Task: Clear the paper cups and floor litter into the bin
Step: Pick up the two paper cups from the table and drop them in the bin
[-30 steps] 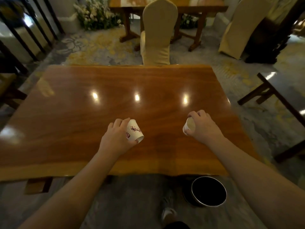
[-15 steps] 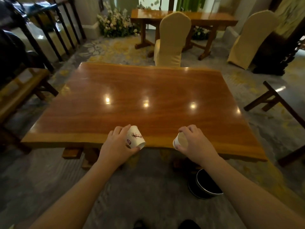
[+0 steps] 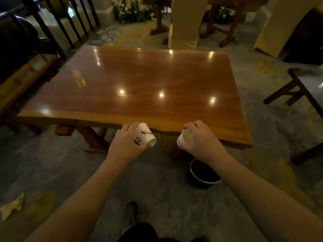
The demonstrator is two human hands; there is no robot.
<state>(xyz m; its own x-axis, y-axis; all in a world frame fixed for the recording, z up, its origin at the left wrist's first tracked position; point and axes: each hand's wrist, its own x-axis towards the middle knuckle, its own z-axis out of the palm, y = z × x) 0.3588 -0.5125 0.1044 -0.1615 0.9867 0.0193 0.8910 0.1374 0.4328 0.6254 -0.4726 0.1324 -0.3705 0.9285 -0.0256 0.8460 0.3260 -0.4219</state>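
Observation:
My left hand (image 3: pixel 125 145) grips a white paper cup with a red print (image 3: pixel 145 135), tipped on its side with the mouth to the right. My right hand (image 3: pixel 202 142) holds a second white paper cup (image 3: pixel 185 139), its open mouth turned toward me. Both cups hang in the air just off the near edge of the wooden table (image 3: pixel 139 84). A round black bin (image 3: pixel 201 175) stands on the floor below my right wrist, partly hidden by that forearm. A crumpled yellowish paper (image 3: pixel 12 206) lies on the carpet at the far left.
A covered chair (image 3: pixel 185 23) stands behind the table, another covered chair (image 3: pixel 279 23) at the back right. A dark wooden stool (image 3: pixel 300 89) is on the right, a bench (image 3: pixel 21 81) and railing on the left. My shoe (image 3: pixel 131 213) shows on the carpet below.
Both hands with their cups have drawn back from over the tabletop to beyond its near edge. The view has backed away, and the floor litter at left has come into sight.

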